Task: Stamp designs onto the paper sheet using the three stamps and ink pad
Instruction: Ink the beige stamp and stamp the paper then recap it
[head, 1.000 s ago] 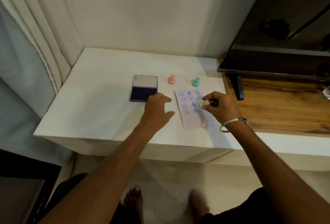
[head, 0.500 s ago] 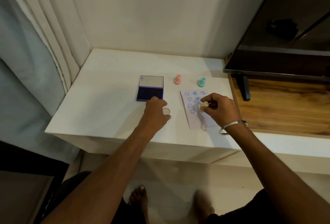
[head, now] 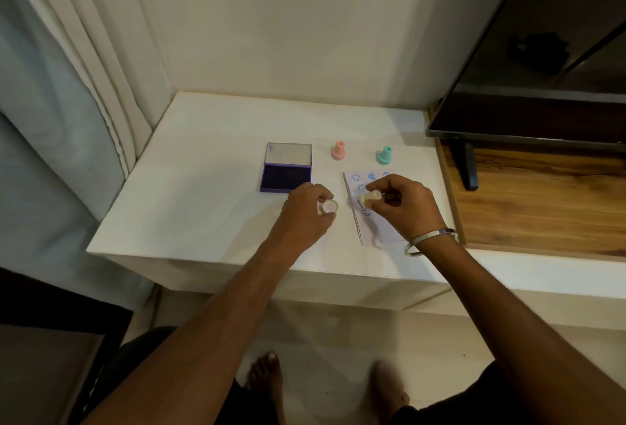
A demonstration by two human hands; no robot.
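The right hand (head: 401,202) pinches the cream stamp (head: 370,198) over the sheet (head: 379,221). The left hand (head: 306,209), left of the sheet, grips its cap (head: 329,206), apparently for recapping. The pad (head: 286,178) lies open beyond.

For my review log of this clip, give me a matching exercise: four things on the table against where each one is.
Things:
1. cream stamp
2. small round cap
3. pink stamp
4. ink pad

Places:
A. open, left of the paper sheet
B. held by the left hand
C. standing upright beside the teal stamp
D. held by the right hand over the paper

Pairs: 1-D, 2-B, 3-C, 4-A
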